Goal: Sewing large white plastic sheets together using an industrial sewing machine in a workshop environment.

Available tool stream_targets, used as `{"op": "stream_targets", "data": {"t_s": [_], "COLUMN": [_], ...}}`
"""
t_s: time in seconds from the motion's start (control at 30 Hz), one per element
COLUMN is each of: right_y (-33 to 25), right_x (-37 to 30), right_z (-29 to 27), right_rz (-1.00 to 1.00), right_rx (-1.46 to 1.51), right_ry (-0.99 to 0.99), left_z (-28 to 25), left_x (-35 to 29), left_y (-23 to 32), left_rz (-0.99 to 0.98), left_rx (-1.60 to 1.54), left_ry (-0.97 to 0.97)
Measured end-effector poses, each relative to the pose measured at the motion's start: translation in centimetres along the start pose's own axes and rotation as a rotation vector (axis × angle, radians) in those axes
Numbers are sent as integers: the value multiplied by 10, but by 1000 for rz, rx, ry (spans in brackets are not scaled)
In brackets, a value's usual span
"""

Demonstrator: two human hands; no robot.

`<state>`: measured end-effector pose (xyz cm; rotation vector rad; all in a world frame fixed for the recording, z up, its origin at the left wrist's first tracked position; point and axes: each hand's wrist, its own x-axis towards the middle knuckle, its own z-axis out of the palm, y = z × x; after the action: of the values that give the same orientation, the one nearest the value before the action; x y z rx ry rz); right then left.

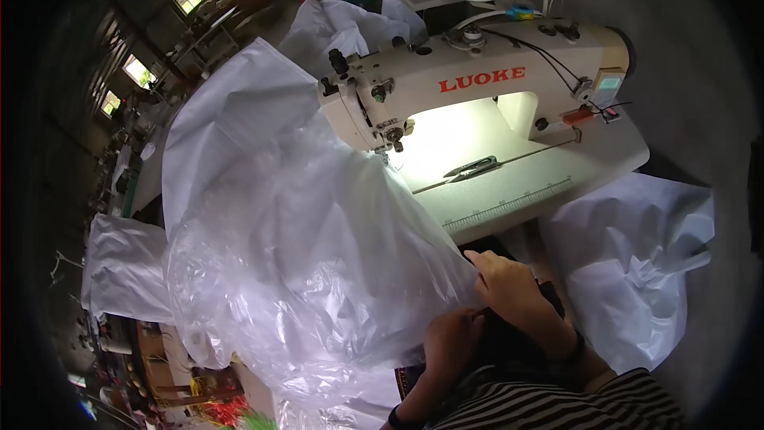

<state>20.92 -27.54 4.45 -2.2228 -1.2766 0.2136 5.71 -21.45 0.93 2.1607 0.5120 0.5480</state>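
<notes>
Okay, white plastic sheet (318, 231): from where I stand it's left of both hands, draped from the sewing machine (414, 76) head down toward the person's lap. Key relation: its right-hand edge slants from below the needle area, down and rightward, ending at the right hand (508, 285). That hand is nearer the machine, thumb and fingertips apparently pinching the edge. Left hand (452, 341) sits lower, just beside the sheet, fingers curled; can't tell whether it grips. Sheet's long axis seems to run far side to near side, top corner pointing away from the person, crumpled lower end toward them. Snips (480, 166) lie on the pale surface (549, 171), beyond the right hand, roughly crosswise.
</notes>
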Motion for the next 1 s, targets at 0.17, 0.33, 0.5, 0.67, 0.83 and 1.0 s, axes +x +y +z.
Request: {"op": "stream_targets", "data": {"t_s": [0.17,0.33,0.5,0.67,0.83,1.0], "right_y": [16,13,-3,5,-24,-49], "right_x": [-1,-3,6,-3,-12,-2], "right_z": [-3,-2,-2,-2,15,32], "right_rz": [120,109,34,-111,-230,-271], "right_rx": [237,284,209,-100,-234,-440], "right_ry": [-249,-130,2,21,-127,-203], "left_z": [-12,-8,4,-13,-100,-195], "left_x": [12,16,20,-40,-120,-88], "left_y": [-4,-8,6,-23,-169,-117], "left_rz": [-146,-140,30,-550,-175,-331], "left_rx": [419,242,209,-818,-1415,-682], "left_ry": [68,36,-119,-612,499,1289]}}
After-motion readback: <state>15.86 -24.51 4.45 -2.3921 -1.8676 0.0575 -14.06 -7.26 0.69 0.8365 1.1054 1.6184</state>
